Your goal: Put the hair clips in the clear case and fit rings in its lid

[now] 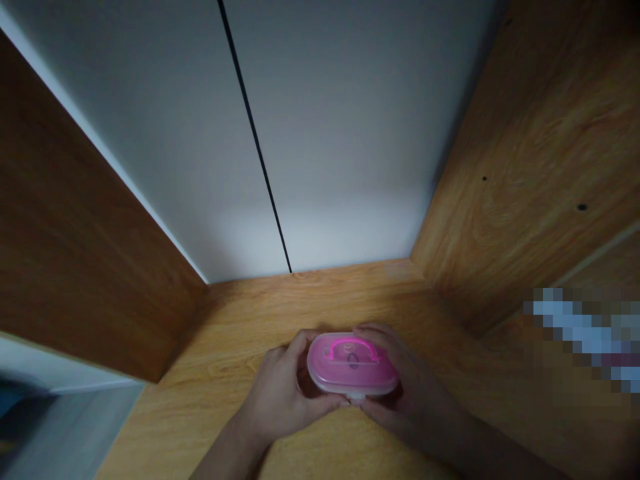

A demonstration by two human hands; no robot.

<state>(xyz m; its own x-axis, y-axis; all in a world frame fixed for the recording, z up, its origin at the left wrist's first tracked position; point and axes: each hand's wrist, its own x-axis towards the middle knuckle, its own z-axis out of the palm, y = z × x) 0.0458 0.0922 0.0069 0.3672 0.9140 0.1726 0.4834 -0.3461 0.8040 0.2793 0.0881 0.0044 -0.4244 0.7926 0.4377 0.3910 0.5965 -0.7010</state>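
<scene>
A small oval plastic box [345, 373] with a pink lid, a bright pink carrying handle and a pale clear rim is between my two hands, over the wooden shelf [225, 353]. My left hand [287, 387] is wrapped round its left end, thumb along the near side. Around the right end curls my right hand [400, 380], its thumb also at the near side, close to a pale clasp at the front. The handle lies across the lid. Whether the box's underside touches the shelf is hidden. What is inside cannot be made out.
Behind the shelf stands a white back panel [350, 133] with a dark vertical seam [255, 133]. Wooden side walls rise at left [90, 220] and right [520, 167]. A blurred-out patch [580, 327] lies at the right. Grey floor [80, 427] shows at lower left.
</scene>
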